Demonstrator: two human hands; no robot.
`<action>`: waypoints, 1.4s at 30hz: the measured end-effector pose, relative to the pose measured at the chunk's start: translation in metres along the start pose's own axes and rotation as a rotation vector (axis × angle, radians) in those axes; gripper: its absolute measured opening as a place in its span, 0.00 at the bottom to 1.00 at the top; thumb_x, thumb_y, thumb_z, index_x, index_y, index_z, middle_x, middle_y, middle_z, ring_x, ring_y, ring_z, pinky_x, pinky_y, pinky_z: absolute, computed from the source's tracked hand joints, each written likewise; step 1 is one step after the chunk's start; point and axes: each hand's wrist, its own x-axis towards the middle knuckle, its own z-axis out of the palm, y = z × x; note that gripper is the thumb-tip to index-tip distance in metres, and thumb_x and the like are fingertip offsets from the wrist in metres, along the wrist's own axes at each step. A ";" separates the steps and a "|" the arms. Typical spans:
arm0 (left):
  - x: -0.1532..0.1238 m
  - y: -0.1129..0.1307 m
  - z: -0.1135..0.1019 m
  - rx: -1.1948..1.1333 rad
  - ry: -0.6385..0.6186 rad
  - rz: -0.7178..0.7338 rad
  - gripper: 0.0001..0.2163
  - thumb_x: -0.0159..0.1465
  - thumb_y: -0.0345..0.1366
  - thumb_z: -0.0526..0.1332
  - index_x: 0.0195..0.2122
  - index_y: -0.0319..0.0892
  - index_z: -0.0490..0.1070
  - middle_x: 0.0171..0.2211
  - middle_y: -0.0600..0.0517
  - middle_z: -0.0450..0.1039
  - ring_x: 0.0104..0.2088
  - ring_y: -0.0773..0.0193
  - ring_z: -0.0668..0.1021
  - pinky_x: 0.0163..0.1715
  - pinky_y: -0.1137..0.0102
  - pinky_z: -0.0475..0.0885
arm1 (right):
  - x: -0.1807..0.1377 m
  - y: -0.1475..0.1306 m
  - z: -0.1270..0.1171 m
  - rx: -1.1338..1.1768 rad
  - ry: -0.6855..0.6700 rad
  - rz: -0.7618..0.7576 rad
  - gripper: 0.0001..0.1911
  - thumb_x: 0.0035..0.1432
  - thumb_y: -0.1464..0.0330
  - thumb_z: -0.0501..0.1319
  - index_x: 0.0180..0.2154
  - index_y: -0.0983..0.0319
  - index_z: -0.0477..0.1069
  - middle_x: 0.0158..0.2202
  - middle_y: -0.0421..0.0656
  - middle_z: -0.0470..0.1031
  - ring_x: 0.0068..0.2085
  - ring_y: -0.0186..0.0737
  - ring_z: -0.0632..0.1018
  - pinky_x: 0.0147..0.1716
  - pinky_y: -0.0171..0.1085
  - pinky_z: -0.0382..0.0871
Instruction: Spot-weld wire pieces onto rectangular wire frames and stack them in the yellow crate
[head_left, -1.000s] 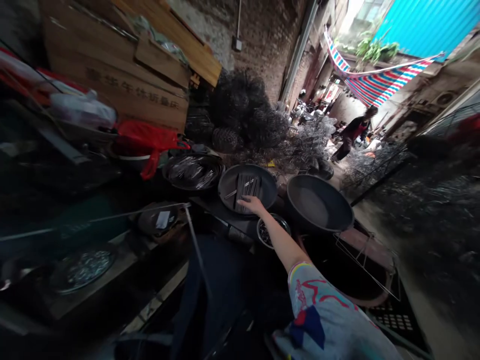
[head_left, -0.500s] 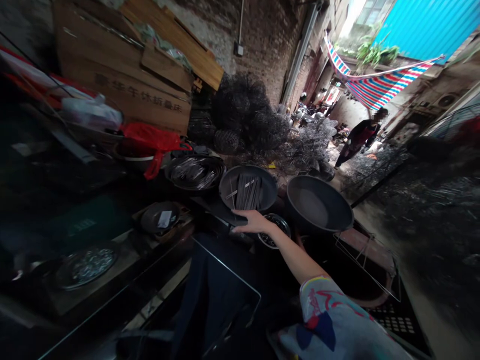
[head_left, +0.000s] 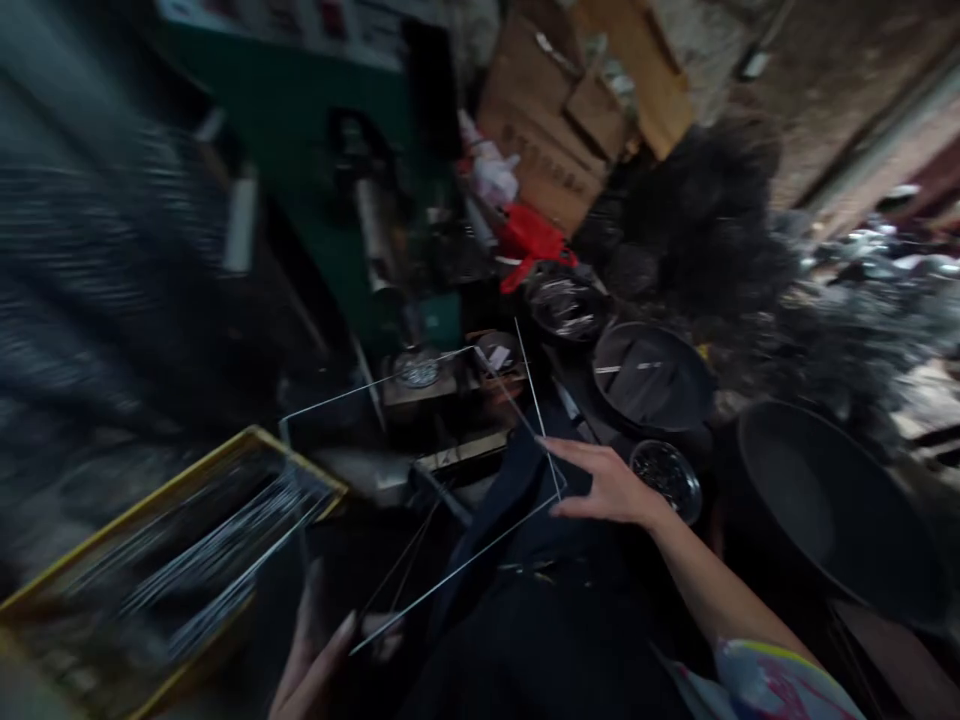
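Note:
A bent wire frame spans the space in front of me, with angled corners at its left and right. At the bottom, my left hand is closed around its near part; shadow and blur hide some fingers. My right hand is at the frame's right corner. A short, thin metal rod stands up from its thumb and index fingertips, crossing close to that corner. Whether rod and frame touch, I cannot tell. Dark cloth covers my lap beneath the frame.
A yellow crate of metal rods stands at left. To the right are a pan of flat strips, a bowl of small metal parts and a large dark pan. A machine stands ahead, and wire heaps lie beyond.
My view has swung left and down. My right hand has left the strip pan and come to the frame with a thin rod. My left hand and the yellow crate now show.

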 end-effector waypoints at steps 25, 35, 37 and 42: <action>0.005 -0.015 -0.010 -0.122 -0.198 0.209 0.45 0.62 0.41 0.64 0.70 0.53 0.30 0.27 0.48 0.79 0.24 0.59 0.78 0.26 0.69 0.70 | 0.047 -0.024 0.066 -0.077 -0.392 -0.100 0.46 0.52 0.59 0.69 0.67 0.52 0.52 0.64 0.47 0.61 0.62 0.48 0.68 0.65 0.56 0.47; 0.017 -0.026 0.006 -0.184 -0.288 0.190 0.46 0.63 0.40 0.64 0.70 0.52 0.28 0.27 0.48 0.78 0.25 0.58 0.78 0.26 0.68 0.70 | 0.058 -0.050 0.084 0.040 -0.420 -0.136 0.45 0.55 0.55 0.67 0.68 0.51 0.49 0.66 0.47 0.58 0.64 0.49 0.63 0.64 0.55 0.51; 0.017 -0.024 0.004 -0.184 -0.281 0.202 0.46 0.63 0.40 0.64 0.70 0.52 0.27 0.27 0.47 0.78 0.25 0.57 0.79 0.26 0.68 0.70 | 0.053 -0.044 0.082 0.018 -0.396 -0.099 0.44 0.55 0.58 0.67 0.68 0.52 0.49 0.66 0.47 0.58 0.65 0.49 0.63 0.63 0.52 0.56; 0.017 -0.019 0.002 -0.187 -0.292 0.237 0.45 0.63 0.41 0.63 0.70 0.53 0.28 0.27 0.47 0.78 0.25 0.56 0.79 0.26 0.67 0.70 | 0.050 -0.033 0.083 0.031 -0.402 -0.077 0.46 0.53 0.61 0.69 0.68 0.52 0.50 0.66 0.43 0.58 0.65 0.46 0.63 0.62 0.44 0.61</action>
